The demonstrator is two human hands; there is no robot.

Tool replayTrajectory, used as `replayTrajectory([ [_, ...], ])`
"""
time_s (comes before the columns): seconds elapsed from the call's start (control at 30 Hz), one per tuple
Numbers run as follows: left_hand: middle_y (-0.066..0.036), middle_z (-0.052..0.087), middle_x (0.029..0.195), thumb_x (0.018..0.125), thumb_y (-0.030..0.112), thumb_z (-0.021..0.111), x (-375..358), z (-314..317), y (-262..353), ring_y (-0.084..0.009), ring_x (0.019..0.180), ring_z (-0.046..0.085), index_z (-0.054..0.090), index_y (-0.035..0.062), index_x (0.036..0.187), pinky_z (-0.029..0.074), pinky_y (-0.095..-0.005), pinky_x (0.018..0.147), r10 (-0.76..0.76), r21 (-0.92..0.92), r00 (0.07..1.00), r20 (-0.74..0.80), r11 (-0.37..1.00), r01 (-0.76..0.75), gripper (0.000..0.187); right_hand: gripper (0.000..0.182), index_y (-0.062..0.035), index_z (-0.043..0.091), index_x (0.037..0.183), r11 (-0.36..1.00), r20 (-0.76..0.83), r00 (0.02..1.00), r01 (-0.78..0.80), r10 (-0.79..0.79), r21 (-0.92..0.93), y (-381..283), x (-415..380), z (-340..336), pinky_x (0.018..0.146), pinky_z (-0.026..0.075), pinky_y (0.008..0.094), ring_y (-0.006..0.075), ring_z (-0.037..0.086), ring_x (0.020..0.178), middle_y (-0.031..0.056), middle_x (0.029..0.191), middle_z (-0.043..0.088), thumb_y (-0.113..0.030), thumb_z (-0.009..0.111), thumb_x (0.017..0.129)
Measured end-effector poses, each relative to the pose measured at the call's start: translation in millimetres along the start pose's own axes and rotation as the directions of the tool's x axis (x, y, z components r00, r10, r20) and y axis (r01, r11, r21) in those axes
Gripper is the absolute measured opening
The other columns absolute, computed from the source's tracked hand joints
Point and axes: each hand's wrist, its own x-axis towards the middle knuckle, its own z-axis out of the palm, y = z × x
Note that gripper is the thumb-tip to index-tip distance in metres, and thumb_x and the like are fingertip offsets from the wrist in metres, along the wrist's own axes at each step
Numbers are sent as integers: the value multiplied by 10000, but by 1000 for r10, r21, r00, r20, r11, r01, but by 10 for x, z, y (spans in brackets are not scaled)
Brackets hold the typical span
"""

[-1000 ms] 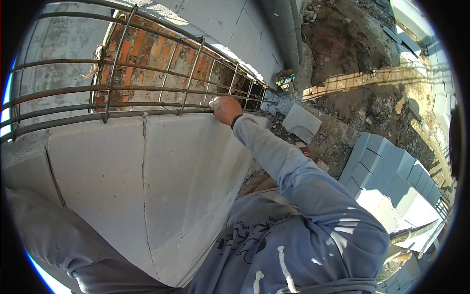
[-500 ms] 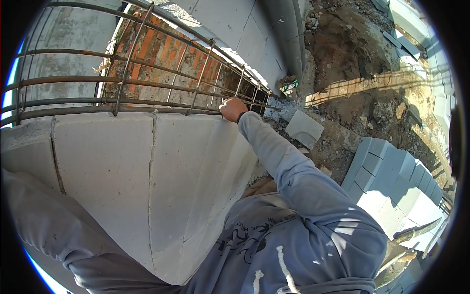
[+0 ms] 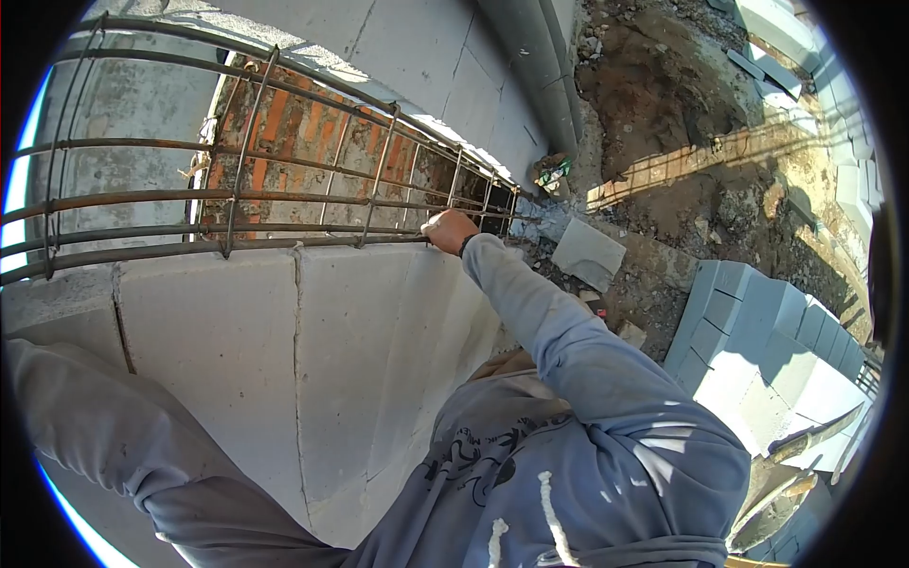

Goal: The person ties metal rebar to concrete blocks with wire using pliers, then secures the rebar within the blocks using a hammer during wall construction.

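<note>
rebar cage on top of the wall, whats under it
Under the rebar cage, red brick shows between the bars. The right hand grips its near bar. The far end lies in shadow.

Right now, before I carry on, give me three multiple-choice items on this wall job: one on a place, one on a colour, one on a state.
1. Where is the right hand?
A. on the rebar cage atop the block wall
B. on the stack of blocks below
C. on the grey pipe

2. What colour is the brickwork behind the cage?
A. blue
B. red-orange
C. black

3. What is the right hand's grip doing?
A. spread flat in the air
B. closed about a cage bar
C. holding a hammer

Answers: 1 A, the hand sits at the cage's lower bar on the wall top. 2 B, red-orange bricks show between the bars. 3 B, the fingers curl round the bar.
</note>
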Motion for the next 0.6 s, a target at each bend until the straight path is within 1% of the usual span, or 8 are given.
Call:
replayTrajectory([
  [0.03,-145,576,863,920,283,434,4,7,-15,-204,721,466,564,-33,892,383,-298,662,-5,-2,1000,1,1000,5,343,371,-33,671,928,1000,-44,999,14,-13,18,7,-35,-6,791,489,410,348,632,821,208,899,651,-324,464,828],
  [0.07,-144,577,861,921,285,434,8,-2,-17,-203,718,466,565,-33,890,383,-297,660,-8,-5,1000,0,1000,8,345,371,-33,671,928,1000,-49,999,10,-10,16,18,-63,-28,791,489,410,348,632,821,208,900,651,-324,464,828],
  [0.13,-143,577,857,922,289,433,11,1,-22,-200,712,465,566,-33,886,383,-294,655,-9,-9,1000,-1,1000,9,350,380,-21,658,894,952,140,979,-181,149,248,-128,-227,-171,664,509,382,289,628,607,162,757,648,-337,451,855],
  [0.17,-143,578,855,923,291,432,15,-4,-21,-198,709,465,567,-33,883,383,-293,653,-11,-9,1000,-3,1000,11,353,392,-22,637,833,943,94,991,-121,96,311,-91,-239,-126,542,489,357,221,575,470,109,628,601,-357,438,874],
  [0.4,-138,580,841,929,307,429,28,-26,-9,-187,687,464,571,-32,868,383,-284,637,-6,-11,1000,-4,1000,6,371,350,-26,616,782,855,130,982,-185,139,485,1,-237,-16,492,465,340,186,554,463,66,570,566,-353,520,863],
  [0.5,-137,581,834,931,313,428,18,-36,-17,-182,678,463,572,-31,862,382,-280,630,-8,-8,1000,-4,1000,8,380,332,-26,639,803,810,99,980,-198,173,552,13,-254,13,488,452,331,179,547,467,63,572,569,-346,560,850],
  [0.57,-135,582,830,933,317,427,33,-46,-9,-179,672,463,573,-31,858,382,-278,625,-8,-8,1000,-6,1000,8,385,332,-33,670,855,789,44,990,-133,133,601,42,-243,46,481,435,325,171,544,475,65,575,576,-347,564,847],
  [0.6,-135,582,828,934,319,426,36,-53,-16,-178,669,463,574,-31,856,382,-277,623,-7,-9,1000,-5,1000,7,388,332,-33,670,855,788,46,990,-134,133,601,76,-207,97,481,435,325,171,544,475,65,575,576,-347,564,847],
])
